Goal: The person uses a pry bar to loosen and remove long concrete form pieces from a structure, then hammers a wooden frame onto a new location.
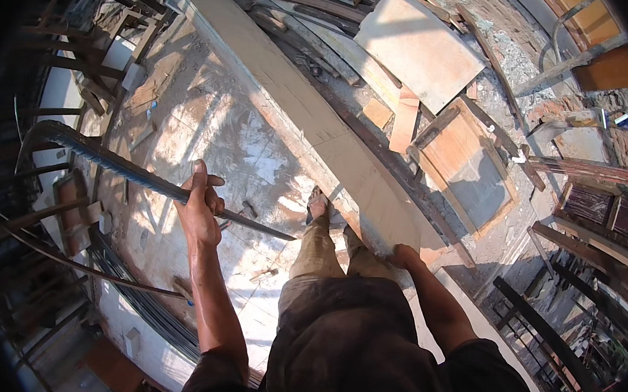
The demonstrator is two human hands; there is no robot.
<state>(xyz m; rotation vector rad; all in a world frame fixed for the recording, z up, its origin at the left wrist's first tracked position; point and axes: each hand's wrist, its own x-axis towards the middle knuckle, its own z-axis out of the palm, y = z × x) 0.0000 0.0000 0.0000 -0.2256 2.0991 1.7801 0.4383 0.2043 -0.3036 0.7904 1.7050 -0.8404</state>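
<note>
Here, a long plank (pixel 348 159) ran forward and leftward from the right hand (pixel 406 255), which touched its near end; whether those fingers gripped, I could not tell. Ahead and rightward of that hand lay a pale panel (pixel 425 52), with a wooden frame (pixel 468 160) nearer. A hooked metal bar (pixel 129 170) slanted through the left hand (pixel 200 195), fingers curled round it, hook forward-left.

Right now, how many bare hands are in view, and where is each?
2: the left hand, left of centre, wraps around a hooked metal bar; the right hand, right of centre, is at the long tan beam, its grip unclear. Neither is fully hidden.
</note>
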